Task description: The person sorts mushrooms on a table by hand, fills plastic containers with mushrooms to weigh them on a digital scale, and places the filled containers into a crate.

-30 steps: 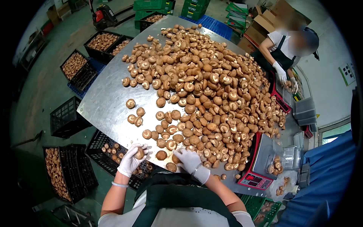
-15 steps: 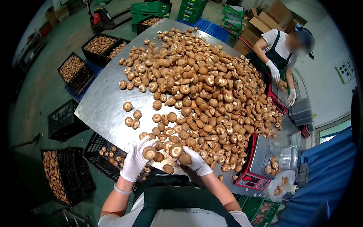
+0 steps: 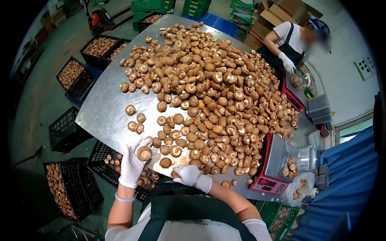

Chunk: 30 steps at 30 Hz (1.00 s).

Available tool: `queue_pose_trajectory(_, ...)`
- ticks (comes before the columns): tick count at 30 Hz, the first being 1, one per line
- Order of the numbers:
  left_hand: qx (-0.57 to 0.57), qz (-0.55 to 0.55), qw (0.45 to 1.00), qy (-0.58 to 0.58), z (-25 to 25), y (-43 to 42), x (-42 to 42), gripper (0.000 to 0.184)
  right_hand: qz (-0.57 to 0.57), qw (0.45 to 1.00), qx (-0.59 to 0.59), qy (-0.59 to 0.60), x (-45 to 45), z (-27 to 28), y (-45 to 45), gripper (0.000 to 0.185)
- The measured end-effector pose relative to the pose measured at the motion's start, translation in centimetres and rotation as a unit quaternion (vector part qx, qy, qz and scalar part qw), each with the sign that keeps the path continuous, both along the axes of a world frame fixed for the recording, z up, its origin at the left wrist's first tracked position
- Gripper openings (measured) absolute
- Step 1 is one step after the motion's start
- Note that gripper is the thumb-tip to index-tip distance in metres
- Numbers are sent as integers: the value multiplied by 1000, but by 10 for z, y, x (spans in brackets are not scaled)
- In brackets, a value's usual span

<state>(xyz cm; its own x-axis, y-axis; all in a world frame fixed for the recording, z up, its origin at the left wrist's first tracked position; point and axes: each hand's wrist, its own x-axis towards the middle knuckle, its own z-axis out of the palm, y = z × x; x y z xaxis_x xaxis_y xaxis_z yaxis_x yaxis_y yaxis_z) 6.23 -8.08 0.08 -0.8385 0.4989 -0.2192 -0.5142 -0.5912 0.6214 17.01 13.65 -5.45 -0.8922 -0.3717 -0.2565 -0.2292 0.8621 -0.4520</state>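
Much looks left to handle: a broad shiitake heap [image 3: 213, 96] covers most of the steel worktop [image 3: 102, 108], with a few loose mushrooms [image 3: 130, 110] apart. Some seem set aside, in the black crate [image 3: 96, 156] below and the clear tub [image 3: 290, 166] on the red scale [image 3: 273, 168]. The left hand [image 3: 131, 166] holds one shiitake mushroom [image 3: 144, 153] between thumb and fingers; the right hand [image 3: 187, 176] has its grip curled at an edge mushroom [image 3: 174, 174], how firmly I cannot tell.

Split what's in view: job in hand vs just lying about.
In the job:
- left hand, holding a mushroom
- right hand, at another mushroom
- mushroom pile
- metal table
- black crate by table edge, probably

Likely lying about:
- pallet jack
- cardboard boxes
- stacked green crates
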Motion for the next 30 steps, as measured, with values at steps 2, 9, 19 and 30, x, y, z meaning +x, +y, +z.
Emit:
queue_pose_trajectory(2, 7, 0, 1000, -7, -4, 0, 3, 66, -55, 997, -39, -22, 0, -14, 2, 35)
queue_pose_trajectory(9, 0, -15, 1000, -22, -4, 10, 13, 68, -268, 771, -500, -290, -13, 14, 28, 43)
queue_pose_trajectory(19, -267, -159, 845, 436, 23, 50, 27, 81, -321, 545, -689, -354, -11, 8, 1, 58)
queue_pose_trajectory(30, -418, -15, 783, 460, -32, 97, -20, 24, -246, 541, -740, -316, 25, 27, 49, 64)
